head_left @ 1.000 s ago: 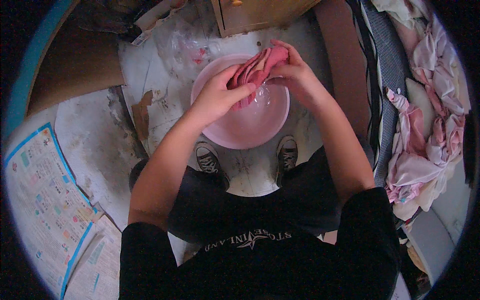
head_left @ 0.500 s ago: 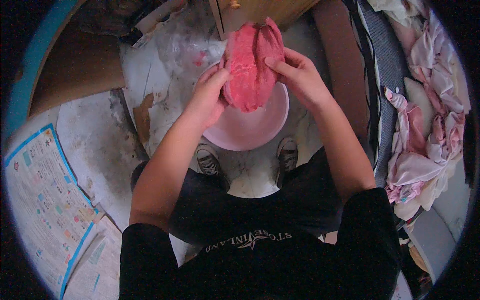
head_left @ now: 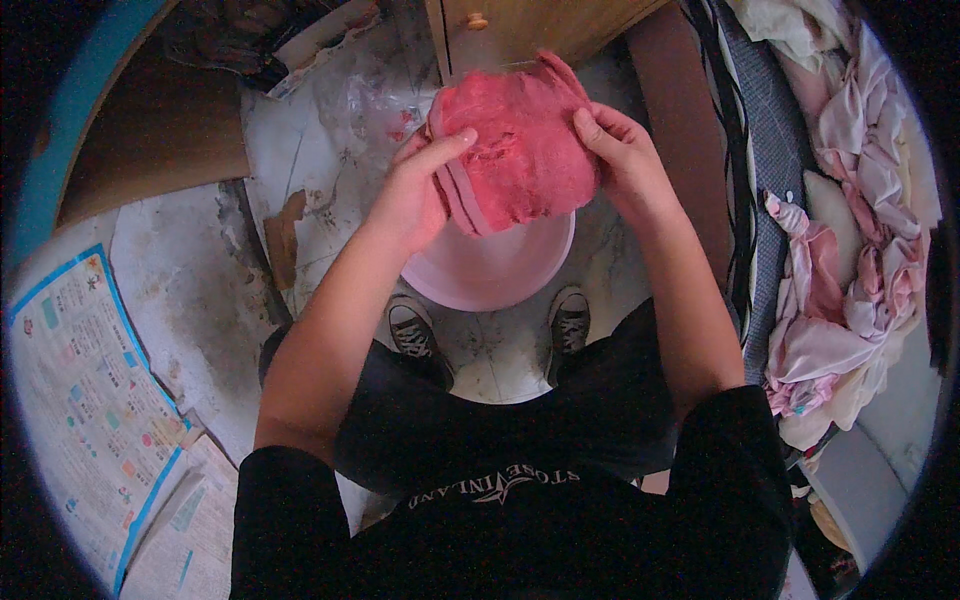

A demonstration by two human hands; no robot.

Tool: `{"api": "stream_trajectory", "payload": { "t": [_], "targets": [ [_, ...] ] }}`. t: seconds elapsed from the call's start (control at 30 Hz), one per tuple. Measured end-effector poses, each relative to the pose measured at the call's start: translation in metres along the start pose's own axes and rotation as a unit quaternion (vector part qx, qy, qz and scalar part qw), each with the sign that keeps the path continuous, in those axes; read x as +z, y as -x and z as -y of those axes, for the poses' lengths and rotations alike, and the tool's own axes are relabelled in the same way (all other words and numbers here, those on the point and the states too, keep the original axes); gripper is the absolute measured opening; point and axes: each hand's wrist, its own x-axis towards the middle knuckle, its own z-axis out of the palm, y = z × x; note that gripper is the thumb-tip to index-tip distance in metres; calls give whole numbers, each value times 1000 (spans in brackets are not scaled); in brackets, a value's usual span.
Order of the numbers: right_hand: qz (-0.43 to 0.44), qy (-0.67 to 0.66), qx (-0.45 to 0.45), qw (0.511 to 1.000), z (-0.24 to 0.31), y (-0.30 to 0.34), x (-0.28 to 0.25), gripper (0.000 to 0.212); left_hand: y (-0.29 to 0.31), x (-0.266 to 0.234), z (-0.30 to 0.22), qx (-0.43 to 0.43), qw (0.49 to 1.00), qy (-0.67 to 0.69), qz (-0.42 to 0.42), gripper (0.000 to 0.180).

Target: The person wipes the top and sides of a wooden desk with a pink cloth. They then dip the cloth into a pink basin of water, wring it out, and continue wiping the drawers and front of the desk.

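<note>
Between my hands a folded, reddish-pink towel (head_left: 520, 150) is held up, spread fairly flat, with layered edges showing at its left side. My left hand (head_left: 420, 190) grips that left edge, thumb on top. At the upper right edge my right hand (head_left: 625, 150) pinches the cloth, its fingers partly behind it. Below the towel a pale pink basin (head_left: 490, 268) stands on the floor, its far part hidden by the cloth and my left hand.
A wooden cabinet (head_left: 540, 35) with a round knob stands beyond the towel. Crumpled pink and cream fabric (head_left: 840, 300) lies at the right. On the left are a printed sheet with a blue border (head_left: 90, 400) and a brown board (head_left: 150, 140). My shoes (head_left: 412, 328) flank the basin.
The towel has been opened out wider, from a narrow creased bundle to a broader, flatter piece. My hands have moved slightly apart.
</note>
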Motion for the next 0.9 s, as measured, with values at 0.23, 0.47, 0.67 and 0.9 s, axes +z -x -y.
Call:
{"api": "stream_trajectory", "payload": {
  "t": [0.23, 0.47, 0.67, 0.9],
  "targets": [
    [-82, 373, -125, 916, -8, -4, 3, 37, -12, -18, 12, -10, 993, -89, -71, 45],
    [-7, 143, -80, 986, -11, -9, -11, 25, -8, -7, -3, -38, 999, 5, 1, 43],
    [-130, 452, -130, 873, -15, -2, 17, 39, -19, -24, 20, 22, 988, -129, -87, 47],
    [-42, 520, -295, 800, -29, 27, 71, 60, 2, 25, 14, -51, 992, -113, -31, 65]
  ]
}}
